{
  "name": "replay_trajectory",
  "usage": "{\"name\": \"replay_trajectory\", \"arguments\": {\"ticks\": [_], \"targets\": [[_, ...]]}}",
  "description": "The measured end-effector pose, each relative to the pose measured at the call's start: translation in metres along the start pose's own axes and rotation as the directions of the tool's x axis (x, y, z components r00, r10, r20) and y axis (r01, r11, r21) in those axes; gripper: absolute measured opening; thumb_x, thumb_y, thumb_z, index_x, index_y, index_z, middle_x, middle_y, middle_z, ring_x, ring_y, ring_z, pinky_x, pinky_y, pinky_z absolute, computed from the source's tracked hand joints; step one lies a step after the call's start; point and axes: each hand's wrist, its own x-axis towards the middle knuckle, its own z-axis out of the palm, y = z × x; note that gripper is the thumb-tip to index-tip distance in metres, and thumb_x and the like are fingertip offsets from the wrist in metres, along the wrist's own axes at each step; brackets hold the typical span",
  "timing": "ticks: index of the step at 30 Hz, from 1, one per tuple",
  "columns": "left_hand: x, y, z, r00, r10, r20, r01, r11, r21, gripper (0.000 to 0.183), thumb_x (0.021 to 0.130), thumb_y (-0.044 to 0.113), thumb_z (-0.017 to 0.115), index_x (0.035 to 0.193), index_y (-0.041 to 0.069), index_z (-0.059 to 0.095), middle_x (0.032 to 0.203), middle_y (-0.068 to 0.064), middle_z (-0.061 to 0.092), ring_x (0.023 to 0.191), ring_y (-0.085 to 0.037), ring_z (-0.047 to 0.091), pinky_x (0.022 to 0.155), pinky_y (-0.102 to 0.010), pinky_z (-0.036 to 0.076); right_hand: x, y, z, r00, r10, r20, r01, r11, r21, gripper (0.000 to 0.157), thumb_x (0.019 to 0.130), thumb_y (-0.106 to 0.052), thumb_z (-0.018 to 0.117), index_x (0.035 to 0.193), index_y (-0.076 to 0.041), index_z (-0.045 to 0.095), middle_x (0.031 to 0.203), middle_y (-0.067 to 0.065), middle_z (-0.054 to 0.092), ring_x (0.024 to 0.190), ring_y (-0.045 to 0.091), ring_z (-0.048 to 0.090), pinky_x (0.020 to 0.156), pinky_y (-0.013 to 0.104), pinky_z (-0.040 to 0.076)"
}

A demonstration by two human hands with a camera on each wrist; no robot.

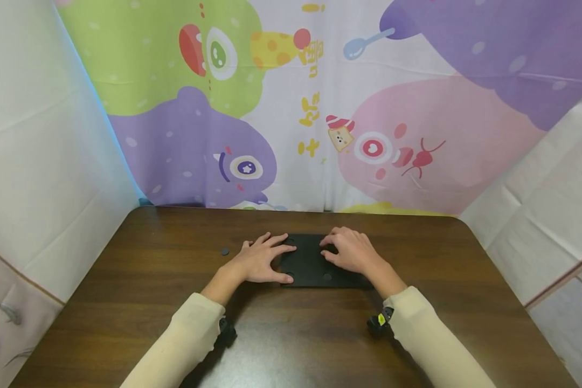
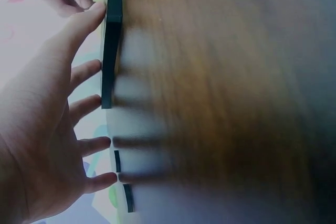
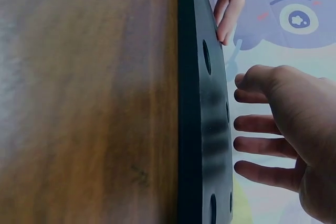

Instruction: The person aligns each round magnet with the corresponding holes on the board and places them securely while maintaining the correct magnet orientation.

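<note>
A flat black board (image 1: 306, 264) with round hollows in its top lies on the wooden table. At its left end my left hand (image 1: 259, 261) is spread wide. The left thumb and two fingertips touch the board's edge and top, while the other two fingers reach past it toward the tabletop. Over the board's right half hovers my right hand (image 1: 350, 249), its fingers lightly bent and their tips close above the surface. In the right wrist view no object shows between the right fingers (image 3: 257, 144). A small dark disc (image 1: 225, 251) lies left of my left hand.
Two thin dark pieces, a nearer one (image 2: 128, 198) and a farther one (image 2: 117, 161), lie by the left fingertips in the left wrist view. A cartoon-printed curtain (image 1: 315, 108) hangs behind the table (image 1: 291, 328), with white cloth (image 1: 43, 134) at the sides.
</note>
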Motion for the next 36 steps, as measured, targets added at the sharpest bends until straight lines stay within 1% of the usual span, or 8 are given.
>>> {"name": "replay_trajectory", "arguments": {"ticks": [7, 11, 14, 16, 20, 24, 29, 36], "targets": [[0.0, -0.001, 0.0, 1.0, 0.006, -0.012, -0.006, 1.0, -0.007, 0.087, 0.096, 0.069, 0.078, 0.17, 0.032, 0.052, 0.19, -0.004, 0.027, 0.176, -0.051, 0.019, 0.125, -0.091, 0.025, -0.009, 0.001, 0.003, 1.0, -0.012, 0.009, 0.012, 1.0, -0.012, 0.029, 0.105, -0.038, 0.081, 0.129, -0.023, 0.086, 0.137, 0.008, 0.079, 0.125, 0.032, 0.075, 0.083, 0.049, 0.068], [0.002, -0.007, 0.004, 0.999, 0.021, -0.04, -0.022, 1.0, -0.02, 0.087, 0.095, 0.073, 0.076, 0.169, 0.033, 0.053, 0.19, -0.004, 0.027, 0.176, -0.053, 0.018, 0.124, -0.093, 0.024, -0.014, 0.002, 0.002, 1.0, -0.013, 0.026, 0.013, 1.0, -0.018, 0.033, 0.105, -0.039, 0.081, 0.133, -0.022, 0.085, 0.143, 0.011, 0.077, 0.13, 0.034, 0.073, 0.09, 0.053, 0.068], [0.001, -0.009, 0.004, 0.997, 0.038, -0.061, -0.04, 0.999, -0.036, 0.089, 0.095, 0.076, 0.075, 0.169, 0.032, 0.054, 0.19, -0.005, 0.028, 0.175, -0.055, 0.018, 0.123, -0.095, 0.022, -0.019, 0.003, 0.001, 1.0, -0.017, 0.026, 0.018, 1.0, -0.013, 0.035, 0.104, -0.04, 0.081, 0.133, -0.021, 0.085, 0.143, 0.012, 0.077, 0.13, 0.034, 0.071, 0.093, 0.055, 0.067], [0.001, -0.01, 0.004, 0.996, 0.046, -0.076, -0.049, 0.998, -0.04, 0.09, 0.094, 0.077, 0.074, 0.169, 0.032, 0.053, 0.19, -0.007, 0.028, 0.175, -0.056, 0.018, 0.122, -0.095, 0.023, -0.022, 0.004, 0.002, 1.0, -0.024, 0.016, 0.024, 1.0, -0.01, 0.036, 0.104, -0.041, 0.082, 0.133, -0.02, 0.085, 0.14, 0.011, 0.078, 0.125, 0.032, 0.071, 0.091, 0.053, 0.067], [-0.002, -0.009, 0.001, 0.993, 0.049, -0.106, -0.053, 0.998, -0.028, 0.09, 0.095, 0.071, 0.075, 0.171, 0.031, 0.05, 0.19, -0.008, 0.028, 0.175, -0.056, 0.018, 0.122, -0.094, 0.025, -0.027, 0.008, 0.003, 0.999, -0.037, -0.016, 0.036, 0.999, -0.015, 0.037, 0.102, -0.043, 0.083, 0.131, -0.02, 0.086, 0.129, 0.008, 0.077, 0.113, 0.027, 0.067, 0.08, 0.044, 0.064], [-0.002, -0.01, 0.0, 0.988, 0.05, -0.144, -0.051, 0.999, -0.005, 0.09, 0.097, 0.069, 0.076, 0.173, 0.032, 0.046, 0.19, -0.007, 0.028, 0.174, -0.055, 0.021, 0.122, -0.093, 0.027, -0.032, 0.013, 0.003, 0.999, -0.031, -0.021, 0.031, 0.999, -0.025, 0.041, 0.101, -0.047, 0.082, 0.132, -0.02, 0.085, 0.127, 0.007, 0.076, 0.109, 0.025, 0.066, 0.074, 0.039, 0.061], [-0.005, -0.01, -0.003, 0.984, 0.054, -0.172, -0.054, 0.999, 0.006, 0.091, 0.098, 0.067, 0.076, 0.175, 0.032, 0.043, 0.19, -0.007, 0.028, 0.174, -0.055, 0.024, 0.12, -0.094, 0.029, -0.038, 0.018, 0.003, 1.0, -0.007, -0.008, 0.007, 1.0, -0.018, 0.046, 0.101, -0.05, 0.082, 0.136, -0.021, 0.082, 0.128, 0.008, 0.074, 0.11, 0.026, 0.065, 0.073, 0.039, 0.06], [-0.007, -0.014, -0.005, 0.976, 0.064, -0.206, -0.059, 0.998, 0.028, 0.093, 0.097, 0.067, 0.077, 0.175, 0.031, 0.043, 0.19, -0.006, 0.028, 0.173, -0.055, 0.025, 0.119, -0.093, 0.032, -0.045, 0.027, 0.003, 1.0, 0.021, -0.007, -0.021, 0.999, -0.041, 0.049, 0.101, -0.054, 0.08, 0.139, -0.023, 0.08, 0.13, 0.009, 0.072, 0.114, 0.028, 0.065, 0.077, 0.045, 0.063]]}}
